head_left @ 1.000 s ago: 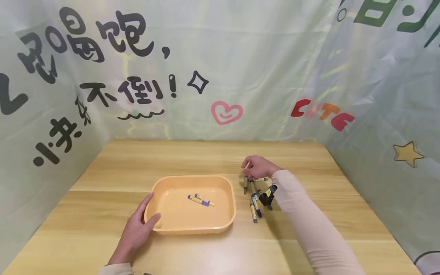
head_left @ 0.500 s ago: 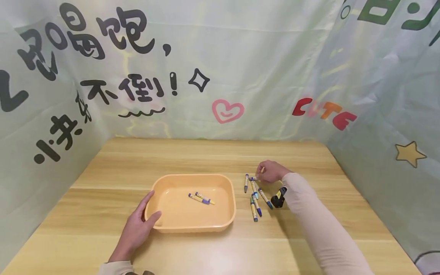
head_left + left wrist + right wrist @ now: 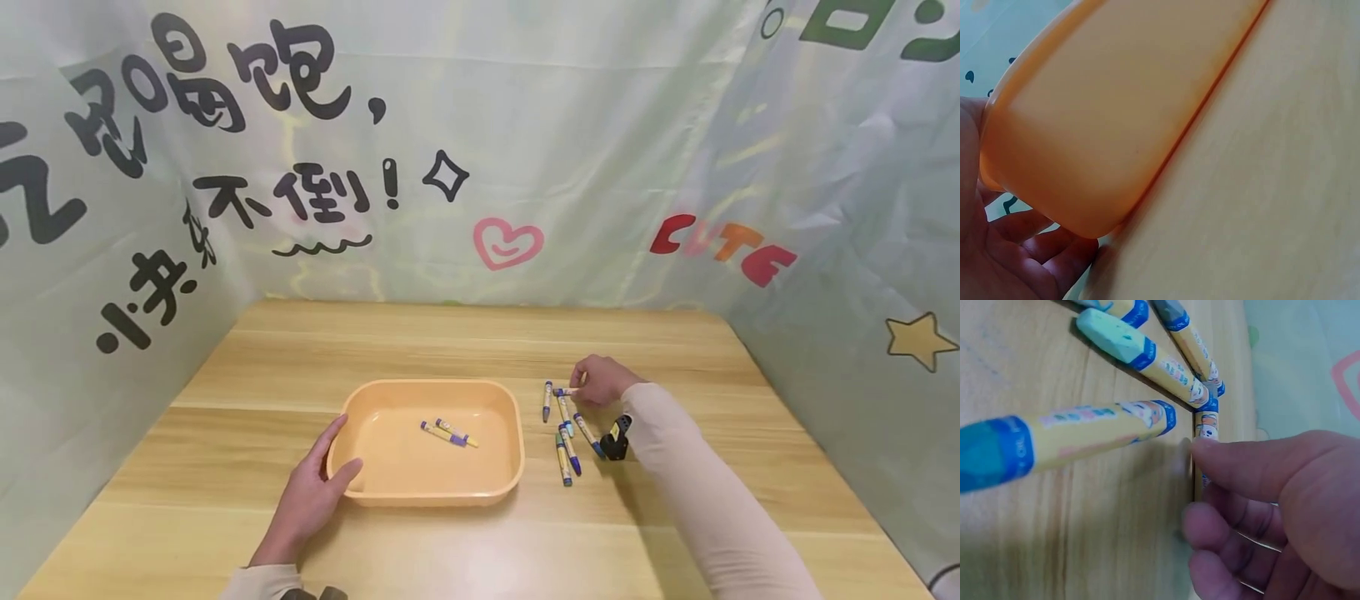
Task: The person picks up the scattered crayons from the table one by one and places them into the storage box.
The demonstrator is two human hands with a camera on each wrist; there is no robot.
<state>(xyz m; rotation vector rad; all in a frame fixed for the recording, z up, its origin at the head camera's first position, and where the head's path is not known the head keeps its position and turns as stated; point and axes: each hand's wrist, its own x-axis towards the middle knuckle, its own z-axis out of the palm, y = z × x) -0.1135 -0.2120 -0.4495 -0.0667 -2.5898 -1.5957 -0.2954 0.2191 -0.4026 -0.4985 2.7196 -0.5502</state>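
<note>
My left hand (image 3: 311, 500) holds the left end of a shallow orange plastic tray (image 3: 420, 479), thumb over the rim and fingers along the outside wall. Two oil pastels (image 3: 444, 432) lie in the tray, partly crossed. To its right, my right hand (image 3: 603, 381) pinches the far oil pastel (image 3: 1209, 424) between thumb and fingers; most of that pastel is hidden by them. Its end meets a mint-green oil pastel (image 3: 1166, 372) in the right wrist view. A teal-tipped oil pastel (image 3: 1085, 432) lies nearer, and a grey one (image 3: 1194, 347) lies beyond.
Near the tray's right side, two more oil pastels (image 3: 563, 460) lie side by side on the wooden table (image 3: 480, 550). A black wrist camera (image 3: 617, 438) sits under the right wrist. Printed cloth (image 3: 585, 167) hangs around the back and sides.
My right hand has moved right and slightly nearer, from beyond the grey pastel down to the far lying one, which it now pinches. The left hand stays on the tray; the view shifts slightly.
</note>
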